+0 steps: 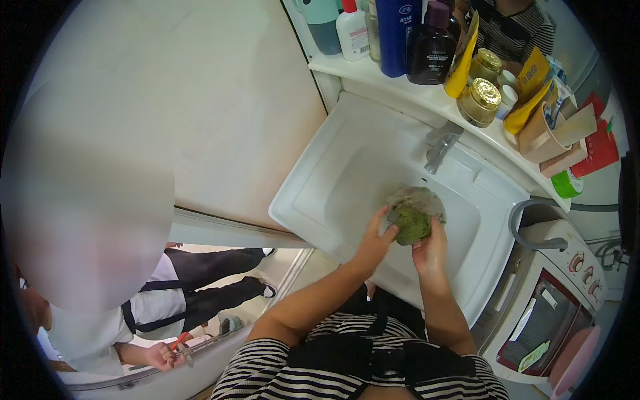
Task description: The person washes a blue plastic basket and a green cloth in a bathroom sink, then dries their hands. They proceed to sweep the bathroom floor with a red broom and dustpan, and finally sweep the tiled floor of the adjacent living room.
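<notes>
Over the basin of a white washbasin (300, 200), my two hands hold a rounded green and grey-brown clump (412, 227), whose exact kind I cannot tell. My left hand (374, 240) touches its left side, fingers spread along the edge. On the right side, my right hand (431, 245) grips the clump with the fingers partly hidden behind it. The clump's upper part looks pale and mesh-like, the lower part bright green. Above it, a metal faucet (442, 150) points down toward the basin.
A white shelf (400, 95) behind the basin carries bottles, gold-lidded jars (479, 102), yellow tubes and a cup (540, 135). To the right stands a white twin-tub style washing machine (545, 300) with a grey hose (515, 225). At lower left, another person (155, 305) stands beyond the doorway.
</notes>
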`<state>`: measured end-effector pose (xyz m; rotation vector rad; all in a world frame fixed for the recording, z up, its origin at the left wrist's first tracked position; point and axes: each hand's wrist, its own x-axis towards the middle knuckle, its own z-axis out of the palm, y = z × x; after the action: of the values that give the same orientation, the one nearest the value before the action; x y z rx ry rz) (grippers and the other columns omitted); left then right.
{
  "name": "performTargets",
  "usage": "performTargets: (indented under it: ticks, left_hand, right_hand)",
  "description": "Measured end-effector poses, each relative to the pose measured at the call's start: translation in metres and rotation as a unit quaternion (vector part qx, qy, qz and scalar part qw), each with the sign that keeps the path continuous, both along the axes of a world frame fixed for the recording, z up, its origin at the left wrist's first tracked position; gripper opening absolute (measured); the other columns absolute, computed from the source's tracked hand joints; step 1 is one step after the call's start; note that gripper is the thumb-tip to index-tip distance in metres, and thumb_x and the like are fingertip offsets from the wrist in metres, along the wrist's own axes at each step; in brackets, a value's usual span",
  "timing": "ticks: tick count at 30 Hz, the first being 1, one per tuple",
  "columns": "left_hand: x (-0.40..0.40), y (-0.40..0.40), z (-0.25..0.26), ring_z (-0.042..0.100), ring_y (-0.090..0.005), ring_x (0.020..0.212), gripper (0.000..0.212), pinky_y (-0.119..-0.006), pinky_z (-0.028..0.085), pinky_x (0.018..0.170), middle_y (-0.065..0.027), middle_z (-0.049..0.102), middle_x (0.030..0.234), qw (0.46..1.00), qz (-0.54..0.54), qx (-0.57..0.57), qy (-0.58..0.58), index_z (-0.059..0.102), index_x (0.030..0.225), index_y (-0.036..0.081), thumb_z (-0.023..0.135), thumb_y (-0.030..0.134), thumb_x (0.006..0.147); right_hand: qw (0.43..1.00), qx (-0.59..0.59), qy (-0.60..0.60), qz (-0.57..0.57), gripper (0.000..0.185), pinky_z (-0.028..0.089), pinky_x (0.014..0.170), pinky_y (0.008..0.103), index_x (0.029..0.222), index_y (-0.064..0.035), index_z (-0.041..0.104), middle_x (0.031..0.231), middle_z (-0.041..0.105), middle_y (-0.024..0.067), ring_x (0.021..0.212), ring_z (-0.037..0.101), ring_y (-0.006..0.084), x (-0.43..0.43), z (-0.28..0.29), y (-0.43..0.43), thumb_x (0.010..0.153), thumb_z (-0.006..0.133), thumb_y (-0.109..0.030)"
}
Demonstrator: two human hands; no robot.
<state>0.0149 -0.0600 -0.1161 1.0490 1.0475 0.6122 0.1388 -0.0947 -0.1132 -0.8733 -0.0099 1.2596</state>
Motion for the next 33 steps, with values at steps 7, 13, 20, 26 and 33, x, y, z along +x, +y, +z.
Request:
performTargets:
  ticks: [7,13,20,26,33]
  left_hand:
    - [-0.063,0.0,-0.017,0.045,-0.0229,0.108,0.04,-0.035,0.037,0.09,-0.0102,0.047,0.118,0.884,0.142,-0.338,-0.291,0.043,0.118,0.007,0.046,0.029,0.085]
    - [-0.139,0.014,-0.047,0.052,-0.0231,0.098,0.034,-0.037,0.042,0.085,-0.0095,0.053,0.108,0.914,0.235,-0.216,-0.252,0.047,0.111,0.003,0.046,0.025,0.085]
    - [-0.183,0.086,-0.017,0.048,-0.0233,0.102,0.037,-0.034,0.041,0.084,-0.0108,0.049,0.112,0.913,0.301,-0.207,-0.181,0.044,0.113,0.0,0.049,0.023,0.084]
    - [-0.24,0.06,-0.059,0.038,-0.0231,0.113,0.044,-0.041,0.03,0.093,-0.0076,0.042,0.121,0.952,0.275,-0.074,-0.115,0.039,0.12,0.006,0.052,0.025,0.082]
    - [-0.278,-0.034,-0.052,0.044,-0.0171,0.104,0.032,-0.035,0.033,0.085,-0.0049,0.049,0.11,0.926,0.334,-0.151,-0.088,0.045,0.112,0.008,0.051,0.02,0.083]
  right_hand:
    - [0.973,-0.053,0.143,0.172,0.041,0.04,0.085,0.0339,0.114,-0.0036,0.045,0.111,0.051,0.0085,0.101,0.05,0.0201,-0.068,-0.019,0.015,0.089,0.038,-0.035]
    - [0.95,-0.153,-0.025,0.27,0.045,0.039,0.086,0.0348,0.119,-0.0002,0.039,0.115,0.048,0.01,0.101,0.048,0.021,-0.125,-0.048,0.028,0.088,0.042,-0.032]
    - [0.927,-0.162,-0.234,0.244,0.049,0.04,0.077,0.0279,0.124,-0.0052,0.033,0.11,0.048,0.0071,0.086,0.048,0.0132,-0.098,-0.083,0.001,0.082,0.051,-0.023]
    - [0.885,-0.287,-0.328,0.166,0.043,0.043,0.067,0.027,0.115,-0.0051,0.044,0.092,0.056,0.0059,0.07,0.052,0.0139,-0.025,-0.126,-0.019,0.076,0.055,-0.017]
    - [0.654,-0.4,-0.598,0.234,0.032,0.045,0.074,0.0325,0.087,-0.0012,0.062,0.085,0.062,0.0158,0.082,0.059,0.0265,0.034,-0.181,0.012,0.071,0.059,-0.029]
